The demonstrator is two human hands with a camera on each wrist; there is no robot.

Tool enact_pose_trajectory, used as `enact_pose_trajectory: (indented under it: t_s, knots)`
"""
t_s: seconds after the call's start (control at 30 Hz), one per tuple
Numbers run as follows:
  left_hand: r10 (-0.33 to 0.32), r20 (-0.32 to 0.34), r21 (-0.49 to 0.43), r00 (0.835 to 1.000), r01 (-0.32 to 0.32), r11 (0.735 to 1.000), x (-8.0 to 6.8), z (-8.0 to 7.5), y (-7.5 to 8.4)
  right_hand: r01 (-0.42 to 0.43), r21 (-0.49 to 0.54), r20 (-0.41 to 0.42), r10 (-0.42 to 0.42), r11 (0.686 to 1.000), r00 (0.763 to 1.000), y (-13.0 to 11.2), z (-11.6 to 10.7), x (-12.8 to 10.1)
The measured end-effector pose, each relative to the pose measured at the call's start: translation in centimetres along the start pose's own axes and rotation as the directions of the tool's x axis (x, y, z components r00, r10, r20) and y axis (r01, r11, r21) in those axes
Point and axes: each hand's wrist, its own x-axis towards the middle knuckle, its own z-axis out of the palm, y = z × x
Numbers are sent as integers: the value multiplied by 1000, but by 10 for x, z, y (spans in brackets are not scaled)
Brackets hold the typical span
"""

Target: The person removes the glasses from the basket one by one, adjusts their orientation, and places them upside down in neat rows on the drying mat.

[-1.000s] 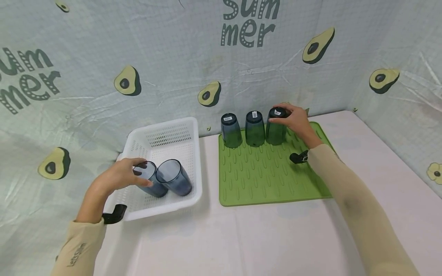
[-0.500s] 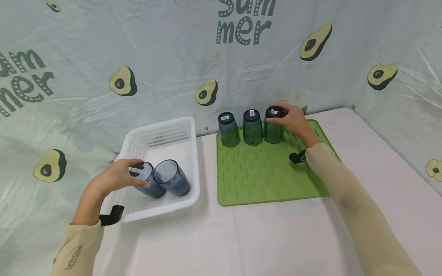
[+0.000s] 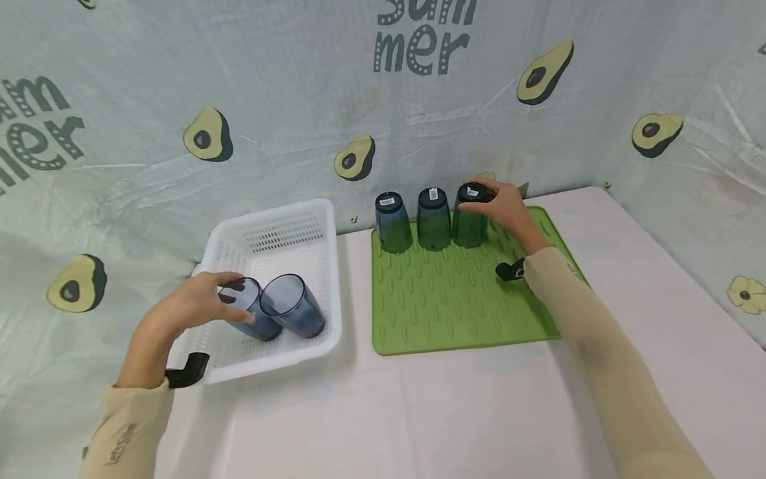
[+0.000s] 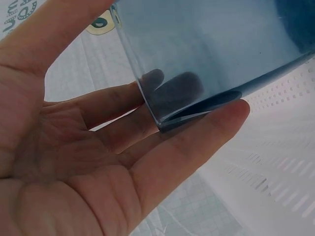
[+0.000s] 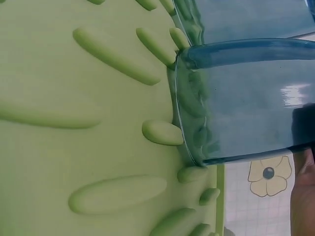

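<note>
1. The left hand (image 3: 179, 309) reaches into the near end of a white basket (image 3: 272, 233) and holds a blue tumbler (image 3: 248, 309) that lies on its side, open mouth facing the person.
2. In the left wrist view the fingers (image 4: 192, 147) are curled under the tumbler's rim, with one fingertip showing through the tinted wall; the thumb lies along the upper side, so the hand wraps the rim.
3. A second blue tumbler (image 3: 293, 313) lies just beside the held one, on the side away from the left hand; the two look to be touching, and it too lies on its side in the basket.
4. The right hand (image 3: 505, 206) is stretched to the far edge of a green ribbed mat (image 3: 455, 306) and grips the base of an upturned tumbler (image 3: 469, 216), fingers curled over the top.
5. The right wrist view shows that tumbler's rim (image 5: 184, 113) down on the mat among the raised ribs; whether it sits fully flat cannot be told.
6. Beyond the right hand's fingertips, toward the left hand, two more upturned tumblers (image 3: 432, 218) stand in a row with the gripped one, each close beside the next; the farthest of them (image 3: 391, 221) sits at the mat's corner.
7. Basket and mat rest side by side on a pale surface (image 3: 419, 412), the basket under the left hand, the mat under the right forearm.
8. A cloth printed with avocados (image 3: 206, 136) hangs behind both hands.
</note>
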Motion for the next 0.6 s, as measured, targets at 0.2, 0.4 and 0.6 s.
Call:
enact_pose_trajectory:
  t_s: [0.2, 0.4, 0.6]
  knots:
    - [-6, -6, 23, 1000, 7, 1000, 0, 1, 2, 8, -4, -2, -8, 1000, 1000, 0, 0, -1]
    - [-24, -12, 10, 1000, 24, 1000, 0, 2, 0, 17, -6, 2, -17, 1000, 1000, -1, 0, -1]
    - [0, -54, 48, 999, 3, 999, 0, 5, -1, 14, 3, -1, -14, 1000, 1000, 1, 0, -2]
